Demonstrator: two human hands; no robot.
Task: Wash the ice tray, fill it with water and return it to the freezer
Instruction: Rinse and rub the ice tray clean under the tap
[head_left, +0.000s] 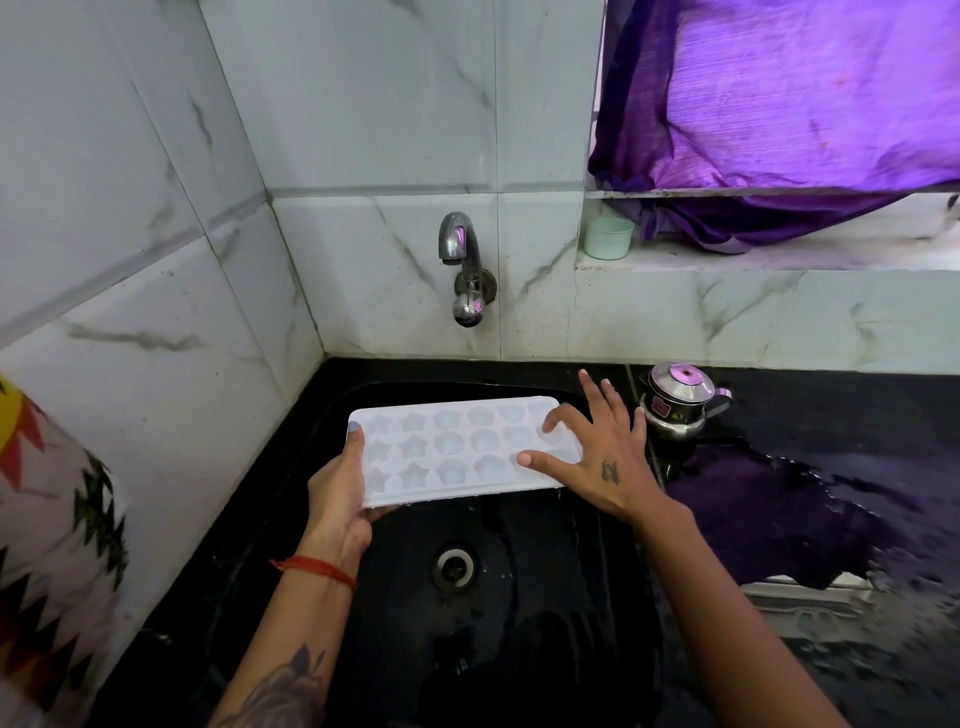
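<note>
The ice tray's (452, 449) right end is covered by the right hand (597, 457). At nine o'clock, a patterned cloth (47, 545) is cut off by the edge.

The ice tray (457, 449) looks like matt, translucent white plastic. The sink (498, 613) is glossy black and wet. The tap (464, 260) and small pot (675, 400) are polished metal; the wall tiles (363, 130) are smooth marbled white; the curtain (779, 104) is purple cloth.

- A black counter (810, 395) is seen across the lower right of the frame, wet and puddled.
- A black sink (519, 597) is sunk into it at lower centre.
- A small steel pot (675, 402) stands on it, right of centre.
- A purple cloth (769, 514) lies spread on it, at the right.
</note>
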